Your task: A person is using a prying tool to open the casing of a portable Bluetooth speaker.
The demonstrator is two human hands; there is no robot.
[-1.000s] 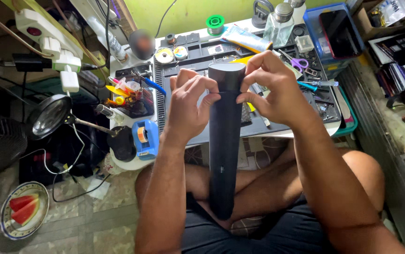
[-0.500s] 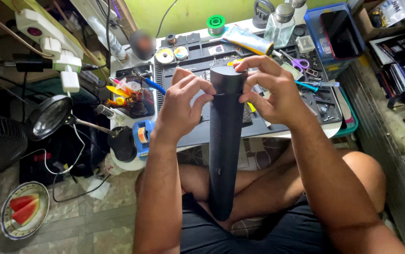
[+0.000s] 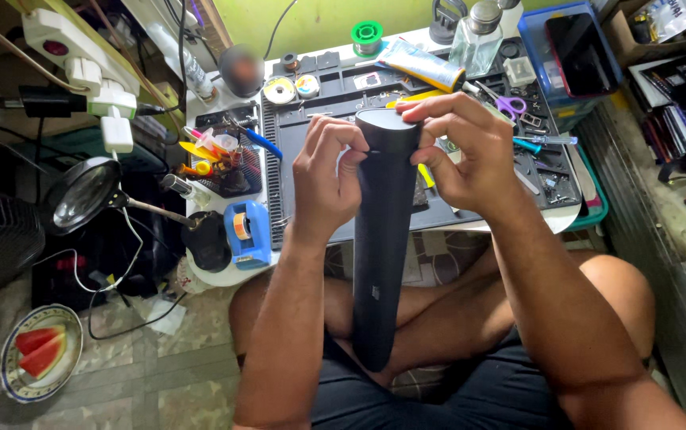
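Since the earlier frames the left hand (image 3: 329,177) has shifted little; its fingertips have been drawn closer to the top rim of the black cylinder (image 3: 379,239), while the right hand (image 3: 458,151) has stayed curled over the cap end. The cylinder is held upright as before, its lower end resting in the lap between the crossed legs, its top raised in front of the work tray (image 3: 343,95). Both hands are clenched around the upper end, fingers pressed at the rim, thumbs behind; judged from this, the cap end is being worked at, no part yet seen loosened.

Left of the cylinder a blue tape dispenser (image 3: 246,232) is seen on the table edge. Beyond the cylinder's top, purple scissors (image 3: 506,105) and a glass bottle (image 3: 474,40) lie on the tray. Far left of the cylinder, a plate of watermelon (image 3: 39,362) sits on the floor.
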